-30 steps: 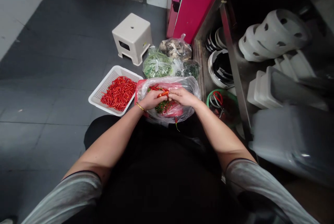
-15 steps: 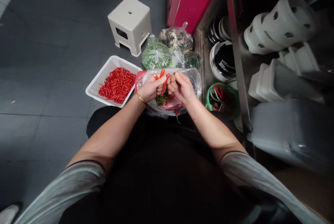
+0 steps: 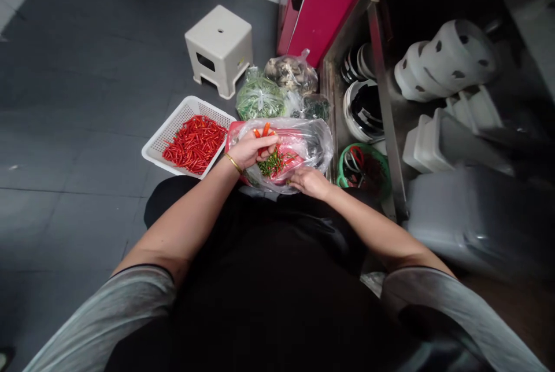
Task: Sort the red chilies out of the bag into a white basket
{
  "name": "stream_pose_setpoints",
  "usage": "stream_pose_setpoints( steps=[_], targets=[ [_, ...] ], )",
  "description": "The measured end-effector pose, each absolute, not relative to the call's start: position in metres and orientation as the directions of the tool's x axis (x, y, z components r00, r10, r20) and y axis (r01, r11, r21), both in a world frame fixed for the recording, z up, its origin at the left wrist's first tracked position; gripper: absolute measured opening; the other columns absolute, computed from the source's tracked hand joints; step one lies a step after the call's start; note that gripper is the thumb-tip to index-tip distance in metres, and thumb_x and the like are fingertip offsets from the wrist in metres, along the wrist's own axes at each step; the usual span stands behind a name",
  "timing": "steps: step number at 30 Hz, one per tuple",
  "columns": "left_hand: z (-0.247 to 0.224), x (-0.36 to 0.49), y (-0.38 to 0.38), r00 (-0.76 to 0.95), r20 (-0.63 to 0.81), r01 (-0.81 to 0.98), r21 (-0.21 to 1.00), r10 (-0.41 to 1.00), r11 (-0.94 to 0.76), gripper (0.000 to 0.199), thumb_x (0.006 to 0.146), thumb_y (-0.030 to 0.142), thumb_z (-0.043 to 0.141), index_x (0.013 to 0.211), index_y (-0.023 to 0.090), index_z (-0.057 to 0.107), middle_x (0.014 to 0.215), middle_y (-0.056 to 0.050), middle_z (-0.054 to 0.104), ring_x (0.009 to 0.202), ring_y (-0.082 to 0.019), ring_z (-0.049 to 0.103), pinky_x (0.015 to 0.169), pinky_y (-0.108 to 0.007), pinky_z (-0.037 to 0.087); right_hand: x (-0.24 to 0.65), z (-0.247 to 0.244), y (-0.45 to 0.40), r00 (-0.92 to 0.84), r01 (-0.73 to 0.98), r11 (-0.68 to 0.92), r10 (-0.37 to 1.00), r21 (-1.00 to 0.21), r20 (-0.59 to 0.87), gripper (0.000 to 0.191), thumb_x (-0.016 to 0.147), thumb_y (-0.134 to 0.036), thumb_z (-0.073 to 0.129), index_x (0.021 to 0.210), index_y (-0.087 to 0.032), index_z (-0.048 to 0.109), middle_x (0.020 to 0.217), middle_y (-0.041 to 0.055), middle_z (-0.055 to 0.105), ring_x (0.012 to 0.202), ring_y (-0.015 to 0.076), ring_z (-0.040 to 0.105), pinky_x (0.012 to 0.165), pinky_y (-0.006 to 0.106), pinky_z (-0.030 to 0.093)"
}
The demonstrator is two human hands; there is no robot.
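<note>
Several red chillies (image 3: 266,129) stick up from my left hand (image 3: 251,149), which is closed round them above a clear plastic bag (image 3: 318,135). Green stems (image 3: 271,164) and a few red chillies lie in the bag below it. At the bag's near right side is my right hand (image 3: 309,181), its fingers pressed together low over the edge; what they hold, if anything, is too small to make out. A white perforated basket (image 3: 158,139) to the left holds a heap of red chillies (image 3: 195,143).
Behind the bag sit bagged greens (image 3: 260,97) and bagged mushrooms (image 3: 292,74). A white stool (image 3: 221,42) stands beyond the basket. At the right are a green basket (image 3: 340,172) with scissors, a metal shelf post (image 3: 388,111) and grey bins (image 3: 451,210).
My right hand has moved away from my left, down and to the right to the bag's near edge. My left hand still holds chillies. The stems in the bag are more exposed.
</note>
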State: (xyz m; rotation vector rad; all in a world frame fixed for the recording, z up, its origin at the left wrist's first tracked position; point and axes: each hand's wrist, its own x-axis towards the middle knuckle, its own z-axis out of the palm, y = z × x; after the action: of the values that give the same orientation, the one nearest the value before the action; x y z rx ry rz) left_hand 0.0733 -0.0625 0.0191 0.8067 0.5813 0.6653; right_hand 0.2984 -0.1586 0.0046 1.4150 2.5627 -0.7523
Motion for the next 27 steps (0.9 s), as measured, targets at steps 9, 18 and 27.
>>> stream_pose_setpoints(
  steps=[9,18,27],
  targets=[
    [0.004,0.089,-0.07,0.651,-0.332,0.027,0.909,0.683,0.416,0.035,0.062,0.04,0.081,0.063,0.012,0.06,0.041,0.007,0.036,0.035,-0.003,0.028,0.037,-0.02,0.015,0.272,0.032,-0.106,-0.132,0.68,0.025,0.987,-0.733,-0.09,0.031,0.092,-0.044,0.048,0.094,-0.017,0.061,0.078,0.0062,0.066,0.072,0.0195,0.063,0.072,0.031,0.049],
    [0.02,0.075,-0.063,0.695,-0.198,-0.258,0.829,0.691,0.497,0.035,0.062,0.039,0.079,0.072,0.01,0.062,0.053,0.002,0.049,0.042,-0.003,0.035,0.038,-0.018,0.017,0.281,-0.011,-0.1,-0.237,0.95,0.306,0.836,0.061,-0.494,0.037,0.095,-0.027,0.043,0.128,-0.021,0.057,0.118,0.0147,0.06,0.095,0.0248,0.062,0.074,0.03,0.046],
    [0.01,0.079,-0.063,0.589,-0.275,-0.186,0.869,0.76,0.458,0.041,0.064,0.045,0.077,0.067,0.014,0.051,0.05,0.005,0.046,0.04,-0.003,0.032,0.037,-0.019,0.017,0.302,0.001,-0.087,-0.25,0.935,0.159,0.929,-0.316,-0.272,0.016,0.085,-0.022,0.055,0.095,-0.013,0.063,0.091,0.0109,0.069,0.081,0.0213,0.063,0.075,0.03,0.045]
  ],
)
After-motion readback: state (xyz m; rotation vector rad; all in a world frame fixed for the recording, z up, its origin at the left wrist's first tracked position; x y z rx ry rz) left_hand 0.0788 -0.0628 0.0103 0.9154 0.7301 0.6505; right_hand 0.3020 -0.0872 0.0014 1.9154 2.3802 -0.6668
